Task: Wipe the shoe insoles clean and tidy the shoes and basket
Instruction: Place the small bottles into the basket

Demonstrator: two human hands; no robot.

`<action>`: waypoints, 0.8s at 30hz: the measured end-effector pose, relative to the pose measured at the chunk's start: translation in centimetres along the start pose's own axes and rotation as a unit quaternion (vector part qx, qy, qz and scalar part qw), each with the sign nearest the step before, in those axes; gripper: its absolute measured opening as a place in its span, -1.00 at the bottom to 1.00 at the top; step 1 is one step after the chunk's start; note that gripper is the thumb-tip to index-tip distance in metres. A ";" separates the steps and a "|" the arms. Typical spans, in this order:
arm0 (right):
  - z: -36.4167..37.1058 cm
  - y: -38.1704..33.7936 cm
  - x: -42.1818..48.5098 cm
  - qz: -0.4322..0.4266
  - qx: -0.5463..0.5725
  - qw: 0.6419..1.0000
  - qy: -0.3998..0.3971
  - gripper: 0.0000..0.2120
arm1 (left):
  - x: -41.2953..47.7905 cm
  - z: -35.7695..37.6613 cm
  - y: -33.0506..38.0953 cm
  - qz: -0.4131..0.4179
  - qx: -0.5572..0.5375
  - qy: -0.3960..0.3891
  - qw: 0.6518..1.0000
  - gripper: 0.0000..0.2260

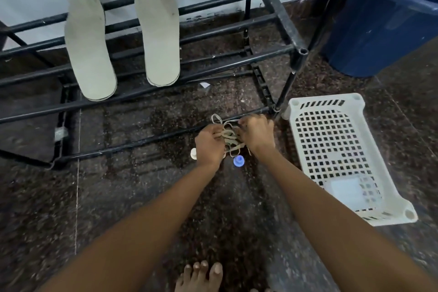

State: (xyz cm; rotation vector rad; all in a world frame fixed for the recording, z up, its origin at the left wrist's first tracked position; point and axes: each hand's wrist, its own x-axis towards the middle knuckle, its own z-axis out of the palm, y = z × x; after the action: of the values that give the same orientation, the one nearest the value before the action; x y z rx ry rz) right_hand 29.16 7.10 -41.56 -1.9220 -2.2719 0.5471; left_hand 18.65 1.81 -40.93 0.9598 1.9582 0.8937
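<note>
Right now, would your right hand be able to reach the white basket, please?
Probably yes: the basket lies just right of the right hand with bare floor between, though that hand grips the tangled laces.

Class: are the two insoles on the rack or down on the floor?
On the rack: both insoles lie side by side across its black bars.
</note>
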 end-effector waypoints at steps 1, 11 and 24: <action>0.1 0.2 0.0 -0.002 0.021 1.000 0.011 -0.78 | 0.1 0.0 -0.1 0.006 0.011 -0.004 1.000 -0.72; 0.9 3.0 -3.4 0.093 0.221 0.968 0.079 -0.82 | -2.3 0.5 -2.5 0.163 0.155 -0.086 0.971 -0.73; 0.5 3.7 -3.1 0.116 0.284 0.951 0.021 -0.88 | 0.0 5.5 1.6 0.158 0.172 -0.138 0.963 -0.78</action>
State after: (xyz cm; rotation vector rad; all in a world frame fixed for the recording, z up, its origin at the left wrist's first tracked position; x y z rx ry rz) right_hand 33.03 4.52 -42.86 -1.8631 -1.6157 1.0405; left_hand 23.84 3.90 -42.16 1.5449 1.7764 0.5532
